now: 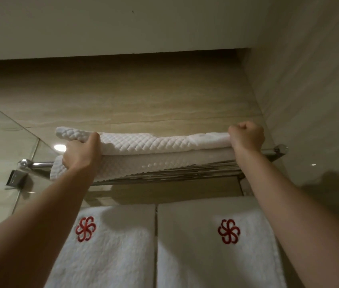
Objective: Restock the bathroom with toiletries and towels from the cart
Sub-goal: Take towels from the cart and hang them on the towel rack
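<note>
A folded white waffle towel (143, 143) lies on top of a second folded towel (141, 166) on the chrome wall rack (195, 173). The left hand (81, 154) grasps its left end, thumb on top. The right hand (246, 137) is clenched round its right end. Below the rack hang two white terry towels, the left (110, 252) and the right (212, 258), each with a red flower emblem, side by side.

A chrome towel shelf (185, 173) made of parallel bars is fixed high on the tan tiled wall (122, 96). A folded white lower towel (143, 165) with a quilted weave lies flat on the bars and spans most of the shelf. An upper towel (143, 142) of the same weave lies on top of it, touching it along its length.
</note>
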The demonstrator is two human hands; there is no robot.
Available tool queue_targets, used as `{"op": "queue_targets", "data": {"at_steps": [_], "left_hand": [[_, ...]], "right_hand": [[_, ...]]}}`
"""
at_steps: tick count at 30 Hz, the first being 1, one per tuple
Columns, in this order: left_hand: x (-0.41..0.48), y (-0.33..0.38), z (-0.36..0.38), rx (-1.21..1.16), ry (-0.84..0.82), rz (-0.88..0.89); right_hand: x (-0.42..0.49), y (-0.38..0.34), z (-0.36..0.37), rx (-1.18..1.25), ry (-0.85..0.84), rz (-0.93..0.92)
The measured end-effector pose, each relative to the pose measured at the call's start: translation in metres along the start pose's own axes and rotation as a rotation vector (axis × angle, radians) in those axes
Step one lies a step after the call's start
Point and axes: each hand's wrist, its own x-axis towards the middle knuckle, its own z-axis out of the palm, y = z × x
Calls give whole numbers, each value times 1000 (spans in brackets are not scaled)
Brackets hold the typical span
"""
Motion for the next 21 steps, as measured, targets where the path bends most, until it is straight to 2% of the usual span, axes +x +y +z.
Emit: {"op": "queue_targets", "data": {"at_steps": [2, 5, 7, 10, 12, 16, 21], "left_hand": [[0, -1, -1, 1, -15, -2], [-2, -1, -4, -97, 4, -8], [-3, 1, -7, -153, 12, 7], [-3, 3, -14, -206, 18, 0], [-4, 1, -20, -160, 72, 36], [1, -19, -26, -7, 165, 23], [17, -25, -45, -61, 0, -117]], "right_hand": [[-3, 10, -4, -157, -13, -149], [-13, 15, -6, -640, 8, -500], [-26, 8, -3, -863, -113, -744], [-55, -8, 12, -907, -508, -884], [-74, -14, 30, -932, -686, -977], [-98, -26, 65, -963, -769, -1113], [-112, -38, 98, -947, -750, -1208]]}}
